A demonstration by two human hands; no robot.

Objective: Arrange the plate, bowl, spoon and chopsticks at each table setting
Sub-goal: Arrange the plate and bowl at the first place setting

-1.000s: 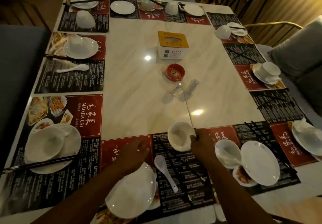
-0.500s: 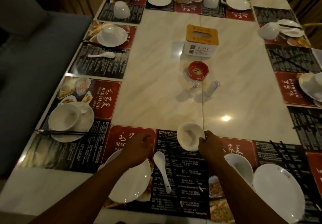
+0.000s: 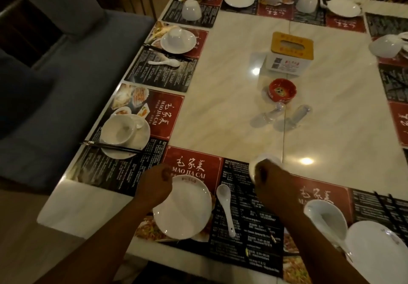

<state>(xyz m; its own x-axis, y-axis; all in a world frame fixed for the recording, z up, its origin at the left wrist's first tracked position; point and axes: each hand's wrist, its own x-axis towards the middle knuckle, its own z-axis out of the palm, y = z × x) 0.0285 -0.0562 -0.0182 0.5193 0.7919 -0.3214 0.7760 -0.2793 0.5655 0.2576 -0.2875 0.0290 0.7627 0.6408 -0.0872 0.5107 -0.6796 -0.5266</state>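
While the near setting is unfinished: 4 pieces to settle.
Left hand [image 3: 154, 186]: grip clamped on the plate [image 3: 183, 208] at its rim, on the mat [image 3: 245, 235].
Right hand [image 3: 273, 182]: grip clamped round the bowl [image 3: 267, 159] at the mat's far edge.
Spoon [image 3: 225, 206]: loose between them.
Chopsticks: too dark to tell.
Remaining: most other settings look scattered.

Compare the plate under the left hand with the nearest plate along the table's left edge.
The near plate is bare; the left-edge plate carries a bowl. The left hand grips the near plate's rim; chopsticks cross the left-edge plate. Both are white and round.
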